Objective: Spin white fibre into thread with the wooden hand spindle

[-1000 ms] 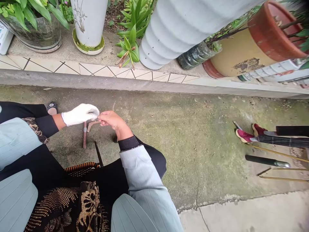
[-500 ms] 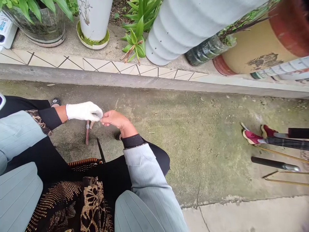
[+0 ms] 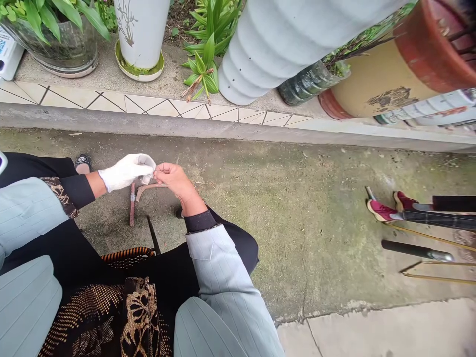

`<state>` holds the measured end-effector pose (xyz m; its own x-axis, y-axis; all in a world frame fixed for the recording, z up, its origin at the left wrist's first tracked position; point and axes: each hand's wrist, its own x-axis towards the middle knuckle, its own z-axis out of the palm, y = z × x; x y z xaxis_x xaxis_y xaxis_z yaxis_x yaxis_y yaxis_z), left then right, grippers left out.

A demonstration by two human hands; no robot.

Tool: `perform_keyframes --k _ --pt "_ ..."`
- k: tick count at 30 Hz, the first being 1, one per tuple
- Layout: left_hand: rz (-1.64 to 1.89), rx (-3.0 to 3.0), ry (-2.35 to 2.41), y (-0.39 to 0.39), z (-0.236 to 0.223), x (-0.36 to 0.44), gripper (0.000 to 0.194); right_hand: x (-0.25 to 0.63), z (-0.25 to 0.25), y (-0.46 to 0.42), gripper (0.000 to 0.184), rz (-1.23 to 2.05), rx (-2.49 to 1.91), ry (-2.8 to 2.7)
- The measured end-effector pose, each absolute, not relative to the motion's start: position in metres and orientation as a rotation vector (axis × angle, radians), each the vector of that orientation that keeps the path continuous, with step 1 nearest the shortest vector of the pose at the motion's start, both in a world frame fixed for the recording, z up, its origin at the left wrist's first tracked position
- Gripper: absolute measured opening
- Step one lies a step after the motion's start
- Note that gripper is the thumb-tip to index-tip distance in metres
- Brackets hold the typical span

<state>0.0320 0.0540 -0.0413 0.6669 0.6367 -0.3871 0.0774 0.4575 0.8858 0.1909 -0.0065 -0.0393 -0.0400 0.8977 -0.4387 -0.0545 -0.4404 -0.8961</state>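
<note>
Several bare fingers of the right hand are pressed together at the fingertip end of the white glove; whether they pinch its cloth or something tiny is unclear. The glove sits on the left hand, whose fingers curve inward; I cannot tell whether they grip anything. The cloth should handle as light, soft and pliable, hardly fragile, best taken by slack material at a fingertip or by the cuff. The right forearm extends forward, hand turned inward; the left comes across from its own side. Below the hands, a brown stick shows against the concrete floor; beyond runs a tiled ledge.
</note>
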Motion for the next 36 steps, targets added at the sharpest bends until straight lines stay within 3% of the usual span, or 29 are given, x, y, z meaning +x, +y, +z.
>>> perform_keyframes --k 12,30,36 --pt "0.455 1.100 0.801 0.051 -0.035 0.032 0.025 0.192 -0.042 -0.006 0.012 1.629 -1.449 -0.847" --pt "0.218 1.937 1.074 0.057 -0.023 0.033 0.030 0.181 -0.045 -0.002 0.010 1.189 -1.926 -1.247" --pt "0.171 1.973 1.033 0.059 -0.019 0.032 0.028 0.180 -0.044 -0.003 0.009 1.172 -1.952 -1.312"
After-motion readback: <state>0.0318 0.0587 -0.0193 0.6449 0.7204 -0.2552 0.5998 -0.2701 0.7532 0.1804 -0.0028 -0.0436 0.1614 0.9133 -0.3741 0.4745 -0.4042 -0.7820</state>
